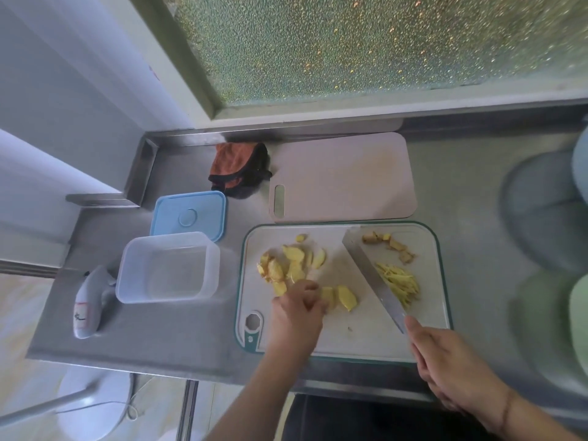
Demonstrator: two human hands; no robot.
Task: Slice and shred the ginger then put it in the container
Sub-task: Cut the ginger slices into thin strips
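Note:
Yellow ginger slices (pixel 294 261) lie spread over the left half of a white, green-rimmed cutting board (pixel 356 329). My left hand (pixel 297 316) has its fingers curled on a few slices (pixel 345 297) near the board's middle. A small pile of shredded ginger (pixel 399 281) sits on the right, with brown trimmings (pixel 389 245) behind it. My right hand (pixel 445 358) grips the handle of a cleaver (pixel 369 272), whose blade runs diagonally between slices and shreds. An empty clear plastic container (pixel 168 268) stands left of the board.
The container's blue lid (pixel 189 216) lies behind it. A second, pinkish cutting board (pixel 343 178) and an orange cloth (pixel 238 168) sit at the back of the steel counter. A grey-white device (pixel 89 302) lies at the left edge. Blurred round green and grey objects (pixel 547 237) stand at the right.

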